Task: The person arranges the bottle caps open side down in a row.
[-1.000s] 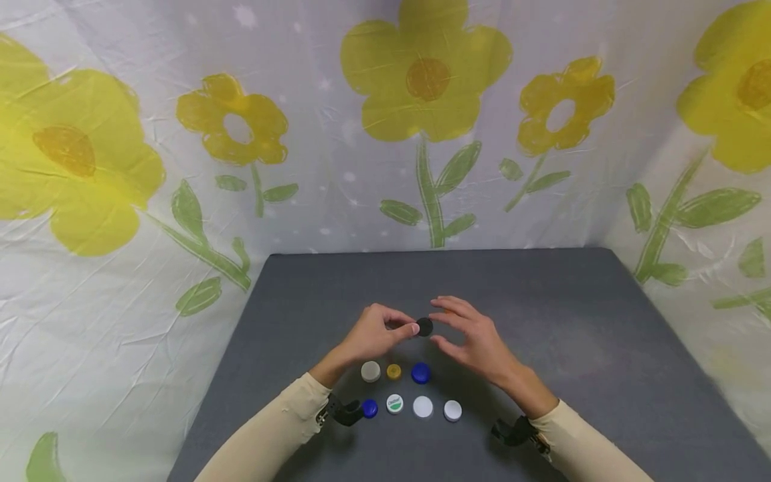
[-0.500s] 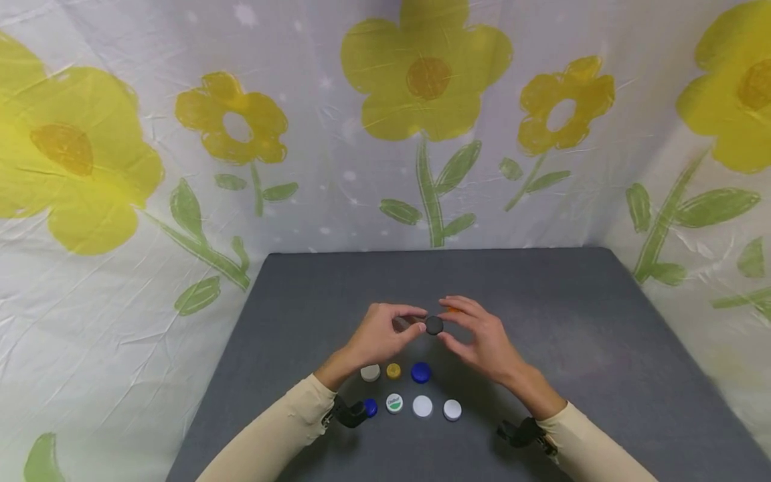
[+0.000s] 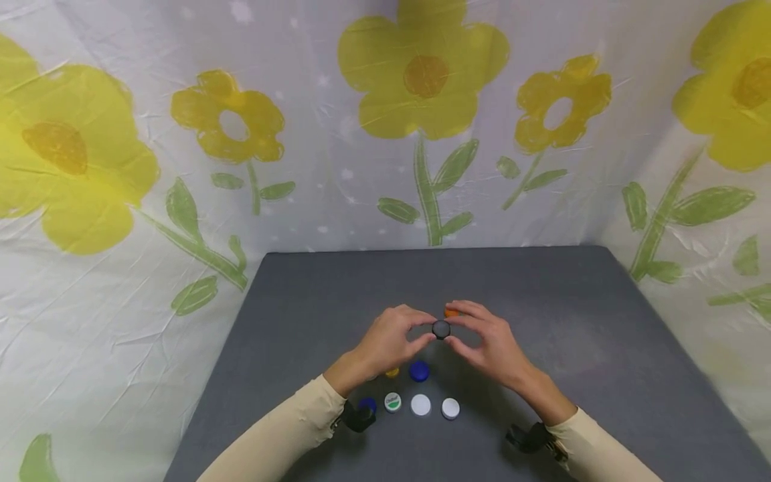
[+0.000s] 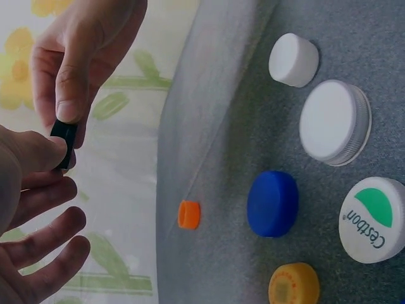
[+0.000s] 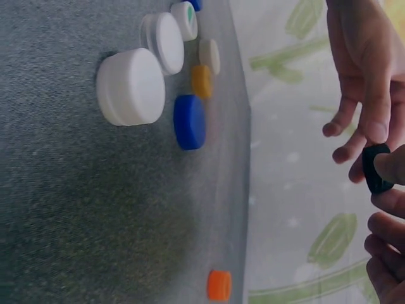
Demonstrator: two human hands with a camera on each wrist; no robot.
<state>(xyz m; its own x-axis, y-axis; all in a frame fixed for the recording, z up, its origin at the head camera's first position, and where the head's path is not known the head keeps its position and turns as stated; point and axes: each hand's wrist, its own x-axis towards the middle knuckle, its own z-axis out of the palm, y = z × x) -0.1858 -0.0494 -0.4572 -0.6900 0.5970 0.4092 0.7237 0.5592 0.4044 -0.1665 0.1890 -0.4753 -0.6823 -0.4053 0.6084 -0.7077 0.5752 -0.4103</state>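
A round black bottle cap (image 3: 441, 329) is held above the table between my two hands. My left hand (image 3: 388, 343) pinches its left side between thumb and finger. From the right, my right hand (image 3: 495, 347) pinches the same cap. In the left wrist view the cap (image 4: 62, 143) shows edge-on with a thumb on each end; the right wrist view shows the cap (image 5: 374, 170) edge-on too. Behind the right hand's fingers, an orange cap (image 3: 451, 312) lies on the table, partly covered in the head view.
Several caps lie nearer on the grey table (image 3: 542, 281): blue (image 3: 419, 371), yellow (image 3: 393, 372), white-and-green (image 3: 393, 402), two white ones (image 3: 420, 405) and another blue (image 3: 367, 406) by the left wrist. An off-white cap (image 5: 209, 57) shows in the right wrist view. A flowered cloth (image 3: 337, 201) hangs behind.
My left hand has carried the black cap to the right, turning its face toward me. The right hand, earlier apart from it, now pinches it too. The left arm now covers the off-white cap.
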